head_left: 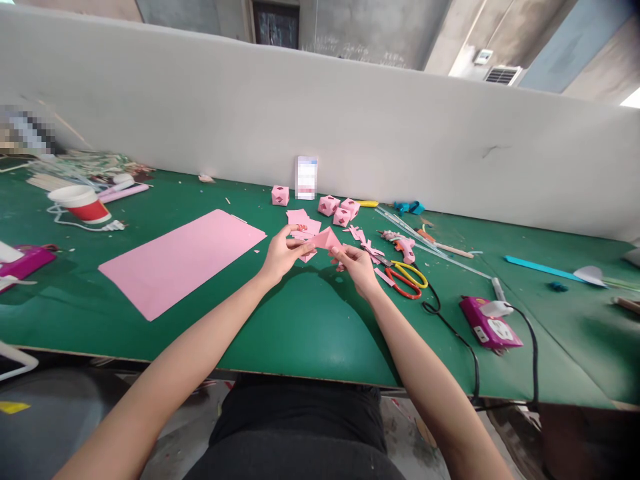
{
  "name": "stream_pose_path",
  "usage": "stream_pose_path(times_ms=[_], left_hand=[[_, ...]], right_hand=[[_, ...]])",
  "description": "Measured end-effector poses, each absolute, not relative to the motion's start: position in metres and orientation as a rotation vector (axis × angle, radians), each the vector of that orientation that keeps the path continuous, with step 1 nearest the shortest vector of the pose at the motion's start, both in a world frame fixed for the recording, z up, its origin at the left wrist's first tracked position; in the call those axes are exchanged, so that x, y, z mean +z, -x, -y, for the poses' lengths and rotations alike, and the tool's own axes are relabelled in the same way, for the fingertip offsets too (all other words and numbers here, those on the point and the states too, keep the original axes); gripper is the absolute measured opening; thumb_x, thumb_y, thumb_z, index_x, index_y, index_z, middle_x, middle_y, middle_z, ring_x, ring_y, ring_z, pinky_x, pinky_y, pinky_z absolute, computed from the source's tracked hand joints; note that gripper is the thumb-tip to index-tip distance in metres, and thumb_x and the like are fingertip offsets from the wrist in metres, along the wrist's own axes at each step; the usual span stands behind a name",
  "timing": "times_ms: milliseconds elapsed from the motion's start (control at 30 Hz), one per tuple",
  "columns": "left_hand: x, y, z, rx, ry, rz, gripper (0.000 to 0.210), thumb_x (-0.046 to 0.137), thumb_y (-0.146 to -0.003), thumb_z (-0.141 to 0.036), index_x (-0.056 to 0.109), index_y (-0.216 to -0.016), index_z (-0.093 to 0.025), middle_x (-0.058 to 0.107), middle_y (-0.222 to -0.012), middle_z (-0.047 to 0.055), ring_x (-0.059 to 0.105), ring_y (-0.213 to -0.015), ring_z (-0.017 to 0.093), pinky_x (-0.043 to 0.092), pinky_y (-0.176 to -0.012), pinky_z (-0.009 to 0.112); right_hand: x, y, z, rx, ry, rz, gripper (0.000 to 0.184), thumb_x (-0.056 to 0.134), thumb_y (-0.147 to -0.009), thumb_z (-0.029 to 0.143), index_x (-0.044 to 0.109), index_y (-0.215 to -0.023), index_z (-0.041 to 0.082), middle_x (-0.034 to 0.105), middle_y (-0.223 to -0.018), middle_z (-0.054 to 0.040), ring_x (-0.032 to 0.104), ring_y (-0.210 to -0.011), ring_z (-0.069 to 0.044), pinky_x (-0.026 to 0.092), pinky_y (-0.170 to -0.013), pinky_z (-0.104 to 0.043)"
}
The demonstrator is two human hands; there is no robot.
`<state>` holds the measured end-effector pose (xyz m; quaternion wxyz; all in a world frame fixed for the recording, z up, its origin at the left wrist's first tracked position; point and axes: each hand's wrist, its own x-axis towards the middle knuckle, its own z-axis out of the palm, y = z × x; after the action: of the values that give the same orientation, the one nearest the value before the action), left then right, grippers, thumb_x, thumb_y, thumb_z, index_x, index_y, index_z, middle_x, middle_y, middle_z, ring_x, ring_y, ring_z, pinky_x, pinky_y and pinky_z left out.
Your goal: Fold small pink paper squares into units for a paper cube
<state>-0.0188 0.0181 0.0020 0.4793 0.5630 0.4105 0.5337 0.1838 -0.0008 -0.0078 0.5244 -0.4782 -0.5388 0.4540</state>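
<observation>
Between my two hands a small folded piece of pink paper [327,238] is held above the green table [300,333]. My left hand [284,255] pinches its left side between thumb and fingers. On the right side, the thumb and fingers of my right hand [354,262] close on the same piece. Small pink paper sheets [305,222] lie just behind my hands, partly covered by them. Pink paper strips [367,243] are scattered beside my right hand, near scissors [405,277] with red and yellow handles.
Several folded pink paper cubes [329,205] stand behind, near a propped phone [306,178]. A large pink sheet [185,260] lies left, a paper cup [80,203] beyond it. On the right are a glue gun [403,247], a purple power box [490,323] and black cable [455,340].
</observation>
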Motion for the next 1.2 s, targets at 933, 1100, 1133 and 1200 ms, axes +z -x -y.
stream_pose_path(times_ms=[933,1100,1133,1200], left_hand=[[0.001,0.013,-0.019,1.205,-0.938,-0.793,0.032,0.081,-0.078,-0.033,0.062,-0.096,-0.015,0.075,-0.086,0.005,0.074,-0.079,0.015,0.059,-0.084,0.031],[0.003,0.011,-0.018,1.231,-0.962,-0.846,0.034,0.076,-0.075,-0.020,0.061,-0.106,-0.015,0.076,-0.095,0.008,0.073,-0.080,0.016,0.057,-0.075,0.028],[0.003,0.010,-0.017,1.250,-0.964,-0.873,0.035,0.075,-0.075,-0.019,0.061,-0.107,-0.015,0.076,-0.094,0.008,0.073,-0.080,0.016,0.057,-0.075,0.028],[0.003,0.010,-0.017,1.279,-0.979,-0.929,0.036,0.074,-0.074,-0.018,0.060,-0.107,-0.016,0.075,-0.088,0.006,0.072,-0.077,0.017,0.057,-0.073,0.029]], right_hand=[[-0.016,-0.182,-0.002,0.926,1.168,1.373,0.043,0.076,-0.072,0.055,0.081,-0.095,0.020,0.072,-0.073,-0.0049,0.067,-0.069,-0.022,0.051,-0.055,-0.030],[-0.018,-0.182,-0.002,0.946,1.173,1.511,0.038,0.073,-0.075,0.040,0.079,-0.108,0.021,0.078,-0.089,-0.0061,0.071,-0.080,-0.024,0.055,-0.065,-0.033],[-0.018,-0.182,-0.002,0.947,1.165,1.557,0.037,0.073,-0.075,0.038,0.079,-0.108,0.021,0.078,-0.094,-0.0062,0.071,-0.083,-0.024,0.055,-0.068,-0.034],[-0.017,-0.179,0.001,0.957,1.148,1.640,0.036,0.075,-0.074,0.036,0.078,-0.107,0.022,0.078,-0.103,-0.0061,0.070,-0.088,-0.024,0.056,-0.077,-0.037]])
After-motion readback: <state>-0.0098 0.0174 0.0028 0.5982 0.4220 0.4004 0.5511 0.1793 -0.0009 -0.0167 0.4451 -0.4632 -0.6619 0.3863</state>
